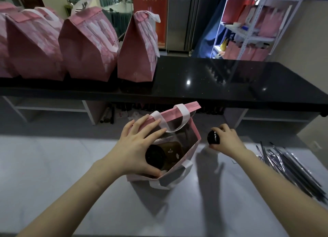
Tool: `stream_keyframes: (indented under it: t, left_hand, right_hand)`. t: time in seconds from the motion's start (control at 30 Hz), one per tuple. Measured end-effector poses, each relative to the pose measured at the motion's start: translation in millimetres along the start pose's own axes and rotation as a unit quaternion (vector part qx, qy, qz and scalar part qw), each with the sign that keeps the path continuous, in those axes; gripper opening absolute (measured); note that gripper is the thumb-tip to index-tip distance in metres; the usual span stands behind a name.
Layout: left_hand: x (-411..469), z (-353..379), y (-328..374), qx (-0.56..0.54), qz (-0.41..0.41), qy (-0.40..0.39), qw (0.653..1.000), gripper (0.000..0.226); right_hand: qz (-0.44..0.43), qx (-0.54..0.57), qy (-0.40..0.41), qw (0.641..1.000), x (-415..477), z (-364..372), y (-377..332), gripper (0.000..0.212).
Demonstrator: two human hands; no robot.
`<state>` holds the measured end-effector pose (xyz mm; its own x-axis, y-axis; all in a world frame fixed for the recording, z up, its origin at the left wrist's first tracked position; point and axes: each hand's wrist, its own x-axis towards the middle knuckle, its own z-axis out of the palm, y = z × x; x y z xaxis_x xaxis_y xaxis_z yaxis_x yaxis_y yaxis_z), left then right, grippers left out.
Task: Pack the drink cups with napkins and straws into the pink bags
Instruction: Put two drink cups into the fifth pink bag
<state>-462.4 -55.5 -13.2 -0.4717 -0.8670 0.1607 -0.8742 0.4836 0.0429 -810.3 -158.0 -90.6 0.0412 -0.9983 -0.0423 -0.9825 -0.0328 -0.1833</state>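
At frame centre I see the open bag [179, 110] standing on the white table [53, 165]. The left hand [140, 144] covers the bag's mouth. Its fingers spread across the far rim and its thumb curves round the dark lid of the first cup [156, 157], which lies inside the bag under the palm. Just right of the bag, the right hand [225, 139] wraps round the second cup [213, 137]. Straws [284, 162] lie at the right edge. Closed bags [85, 46] line the black counter [230, 80], upper left.
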Motion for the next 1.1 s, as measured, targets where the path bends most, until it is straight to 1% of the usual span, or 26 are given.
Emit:
stream_keyframes:
  t: [0.07,0.17,0.23,0.3,0.37,0.47,0.53,0.63,0.73,0.83,0.93,1.03,1.1]
  left_hand:
    - [1.5,0.7,1.1,-0.001,-0.001,-0.001,1.000,0.116]
    - [3.2,0.9,3.8,-0.003,0.000,-0.004,1.000,0.117]
    - [3.3,0.9,6.0,-0.004,-0.002,-0.007,1.000,0.117]
    - [3.0,0.6,8.4,-0.005,-0.005,-0.007,1.000,0.117]
    - [1.8,0.3,10.6,-0.001,-0.006,-0.008,1.000,0.117]
    - [-1.4,1.0,12.5,0.008,-0.012,-0.008,1.000,0.120]
    - [-2.9,1.6,13.1,0.010,-0.018,-0.007,1.000,0.123]
    - [-3.2,1.3,13.9,0.014,-0.026,-0.007,1.000,0.125]
    - [-2.7,0.0,14.9,0.012,-0.028,-0.009,0.999,0.128]
    - [-3.3,-2.3,15.5,0.012,-0.027,-0.006,1.000,0.130]
    - [-6.1,-4.1,15.5,0.015,-0.029,-0.007,0.999,0.131]
    - [-11.8,-3.9,14.9,0.012,-0.018,-0.013,1.000,0.135]
    - [-15.5,-4.6,15.9,0.009,-0.005,-0.022,1.000,0.136]
  right_hand:
    - [-0.013,0.014,0.003,1.000,-10.7,2.2,3.5,0.076]
    - [-0.033,0.003,-0.002,0.999,-24.7,-0.1,7.8,0.081]
    - [-0.036,0.004,0.008,0.999,-33.4,-9.9,6.7,0.079]
    - [-0.040,0.024,0.049,0.998,-41.3,-31.4,2.3,0.075]
    - [-0.062,0.060,0.106,0.991,-49.6,-64.3,-5.4,0.076]
    - [-0.131,0.133,0.186,0.965,-65.3,-124.1,-23.1,0.078]
    - [-0.185,0.158,0.198,0.950,-78.6,-161.2,-40.4,0.079]
    - [-0.260,0.152,0.157,0.941,-96.9,-194.5,-72.6,0.078]
    - [-0.305,0.125,0.084,0.940,-105.3,-194.3,-103.8,0.078]
    - [-0.320,0.074,0.027,0.944,-105.6,-171.7,-129.9,0.078]
    - [-0.334,-0.003,0.014,0.943,-103.3,-140.8,-150.4,0.076]
    - [-0.330,-0.052,-0.011,0.943,-98.0,-112.3,-161.6,0.077]
    - [-0.320,-0.075,-0.012,0.944,-92.7,-98.5,-165.2,0.078]
